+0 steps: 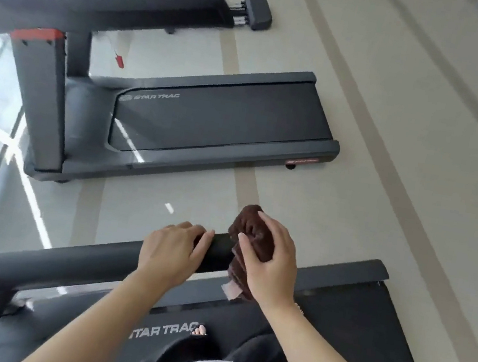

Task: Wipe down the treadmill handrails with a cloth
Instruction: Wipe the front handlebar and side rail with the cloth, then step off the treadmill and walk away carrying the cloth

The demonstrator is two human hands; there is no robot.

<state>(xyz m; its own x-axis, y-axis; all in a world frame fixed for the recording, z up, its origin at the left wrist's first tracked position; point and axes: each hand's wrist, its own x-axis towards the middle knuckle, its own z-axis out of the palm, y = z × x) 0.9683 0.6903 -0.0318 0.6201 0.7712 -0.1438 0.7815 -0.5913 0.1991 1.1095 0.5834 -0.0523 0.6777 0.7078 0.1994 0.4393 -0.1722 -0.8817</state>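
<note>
A dark grey handrail [70, 261] of the treadmill I stand on runs from lower left to its black end grip [219, 250] in the middle of the head view. My left hand [171, 248] is wrapped around the rail just left of that grip. My right hand [269, 259] presses a dark brown cloth [250, 229] over the rail's free end. The cloth is bunched on top and hangs down below the rail, with a pale label [230, 289] at its lower edge.
The black belt [341, 335] marked STAR TRAC lies under me, my foot [199, 330] on it. A second treadmill [219, 116] stands beyond a strip of beige floor [142, 197], its handrail [101, 11] at upper left. Glass wall at left, more machines at the top.
</note>
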